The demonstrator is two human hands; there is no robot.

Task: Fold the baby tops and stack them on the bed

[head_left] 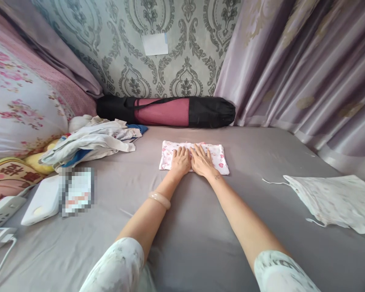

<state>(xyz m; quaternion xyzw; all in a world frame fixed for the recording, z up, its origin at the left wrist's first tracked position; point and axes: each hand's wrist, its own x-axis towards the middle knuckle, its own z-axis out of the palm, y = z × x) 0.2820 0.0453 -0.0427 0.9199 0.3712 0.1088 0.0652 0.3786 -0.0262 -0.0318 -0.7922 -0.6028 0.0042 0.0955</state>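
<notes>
A folded white cloth with a pink and red print (220,156) lies flat on the grey bed sheet (194,227). Both palms press down on it, side by side near its middle. My left hand (181,160) rests on its left half with fingers stretched forward. On the right half, my right hand (202,160) lies flat, its fingers slightly spread. The thumbs are close together, and the hands cover the centre of the cloth. Whether the cloth is a garment or a plain piece of fabric, I cannot tell.
A heap of crumpled clothes (100,140) lies left, near a white box-shaped device (42,198), a blurred-out flat item (78,192) and a power strip (3,209). Folded pale patterned fabric with a cord (337,200) lies right. A rolled pink mat in a black bag (161,112) lines the wall.
</notes>
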